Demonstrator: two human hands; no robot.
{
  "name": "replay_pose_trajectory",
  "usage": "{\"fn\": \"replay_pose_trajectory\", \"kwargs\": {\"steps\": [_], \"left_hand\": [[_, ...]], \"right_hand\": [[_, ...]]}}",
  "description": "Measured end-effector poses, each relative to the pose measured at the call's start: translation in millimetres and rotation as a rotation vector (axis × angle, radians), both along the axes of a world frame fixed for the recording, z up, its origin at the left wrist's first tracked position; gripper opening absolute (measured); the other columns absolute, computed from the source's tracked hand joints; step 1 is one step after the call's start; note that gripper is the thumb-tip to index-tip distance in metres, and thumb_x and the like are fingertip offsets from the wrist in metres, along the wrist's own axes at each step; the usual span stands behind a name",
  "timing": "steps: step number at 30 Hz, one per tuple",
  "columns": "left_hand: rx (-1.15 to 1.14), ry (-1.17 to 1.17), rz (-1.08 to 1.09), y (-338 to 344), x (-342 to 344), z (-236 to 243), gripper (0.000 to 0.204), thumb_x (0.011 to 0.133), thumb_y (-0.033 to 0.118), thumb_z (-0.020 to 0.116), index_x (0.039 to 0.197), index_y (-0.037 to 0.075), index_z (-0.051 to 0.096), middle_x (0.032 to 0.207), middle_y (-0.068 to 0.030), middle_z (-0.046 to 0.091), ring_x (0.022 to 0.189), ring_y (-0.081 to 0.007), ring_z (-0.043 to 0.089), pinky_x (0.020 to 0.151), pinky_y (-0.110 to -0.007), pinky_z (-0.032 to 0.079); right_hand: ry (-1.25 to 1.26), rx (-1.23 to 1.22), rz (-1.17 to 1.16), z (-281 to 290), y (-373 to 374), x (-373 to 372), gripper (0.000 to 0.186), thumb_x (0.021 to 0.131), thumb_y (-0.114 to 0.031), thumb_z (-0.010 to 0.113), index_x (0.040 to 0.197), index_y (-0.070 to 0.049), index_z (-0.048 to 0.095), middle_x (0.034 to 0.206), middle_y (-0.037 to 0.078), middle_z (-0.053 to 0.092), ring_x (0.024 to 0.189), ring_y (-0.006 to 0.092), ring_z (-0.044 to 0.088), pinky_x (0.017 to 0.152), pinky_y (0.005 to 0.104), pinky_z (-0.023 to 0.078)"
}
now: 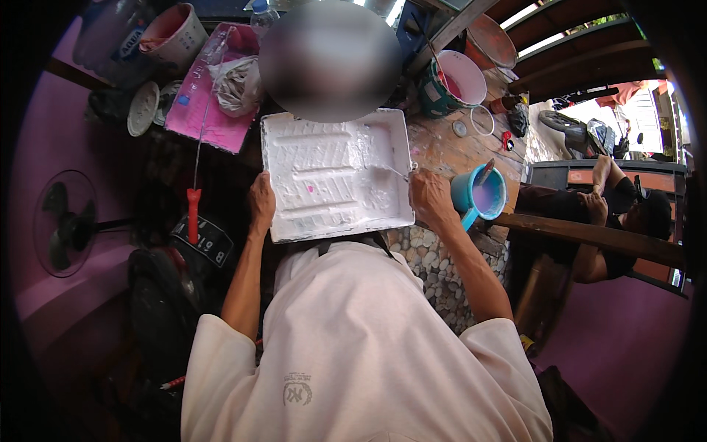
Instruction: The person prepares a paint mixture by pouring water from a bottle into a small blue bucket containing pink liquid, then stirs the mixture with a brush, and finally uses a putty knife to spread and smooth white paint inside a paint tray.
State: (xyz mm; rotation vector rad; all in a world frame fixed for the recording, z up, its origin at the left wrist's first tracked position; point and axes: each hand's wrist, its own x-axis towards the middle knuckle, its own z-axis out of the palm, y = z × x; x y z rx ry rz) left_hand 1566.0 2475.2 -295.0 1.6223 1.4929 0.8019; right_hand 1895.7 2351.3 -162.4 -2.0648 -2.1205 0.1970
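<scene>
Your left hand point(261, 197) and right hand point(431, 197) clamped opposite sides of the white paint tray point(342, 229), probably for balance.

Tray point(337, 175) is face-up, smeared white all over, pink speck point(310, 188) on the ribbed left part, kinda smoother right, gripped both sides.

Reaching forward with bare left forearm point(242, 287) and right forearm point(477, 269), slanting both inward, holding left hand point(262, 201) and right hand point(433, 199) well apart and roughly level, gripping with curled fingers point(418, 186), showing the back of the right.
</scene>
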Motion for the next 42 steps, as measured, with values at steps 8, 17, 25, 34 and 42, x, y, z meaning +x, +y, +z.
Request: {"fn": "replay_pose_trajectory", "kwargs": {"steps": [8,17,25,34,42], "left_hand": [[-0.292,-0.359,0.205,-4.9,1.1,1.5,0.049,0.094,0.036,0.042,0.111,-0.008,0.056,0.101,-0.0132,0.063,0.093,-0.0229,0.058,0.084,-0.032,0.043],[-0.645,-0.612,-0.133,-30.1,-28.7,21.0,0.037,0.083,0.024,0.061,0.112,0.001,0.056,0.105,-0.0064,0.06,0.097,-0.014,0.054,0.086,-0.027,0.04],[-0.237,-0.265,-0.038,-40.9,-9.8,26.4,0.047,0.095,0.037,0.042,0.112,-0.006,0.051,0.104,-0.0175,0.059,0.095,-0.0243,0.054,0.086,-0.034,0.041],[-0.052,-0.052,-0.047,-34.2,-1.5,42.1,0.048,0.096,0.039,0.039,0.097,-0.007,0.052,0.081,-0.0278,0.054,0.076,-0.0412,0.052,0.068,-0.043,0.04],[-0.085,-0.03,-0.02,-34.0,-0.1,47.3,0.047,0.096,0.038,0.04,0.103,-0.007,0.054,0.088,-0.0287,0.057,0.084,-0.0438,0.055,0.072,-0.043,0.043]], "right_hand": [[0.094,-0.323,-0.201,13.4,-19.2,-16.4,0.015,0.069,-0.012,0.055,0.067,0.002,0.061,0.066,0.023,0.059,0.066,0.0397,0.06,0.062,0.0446,0.049],[-0.035,-0.33,-0.255,-3.7,-42.2,16.4,0.017,0.071,-0.018,0.061,0.076,-0.002,0.065,0.069,0.02,0.061,0.068,0.0384,0.06,0.064,0.0446,0.049],[0.015,-0.187,-0.074,-8.8,-45.2,13.7,0.016,0.068,-0.016,0.059,0.065,-0.001,0.056,0.062,0.02,0.056,0.059,0.0373,0.057,0.054,0.0466,0.045],[0.019,-0.265,-0.135,4.7,-21.4,-12.4,0.019,0.071,-0.018,0.06,0.072,0.001,0.064,0.069,0.02,0.062,0.07,0.0382,0.061,0.066,0.0452,0.049],[0.091,-0.294,-0.089,10.0,-22.0,-18.4,0.016,0.07,-0.014,0.055,0.065,0.001,0.061,0.064,0.024,0.059,0.067,0.0381,0.062,0.061,0.0467,0.048]]}}
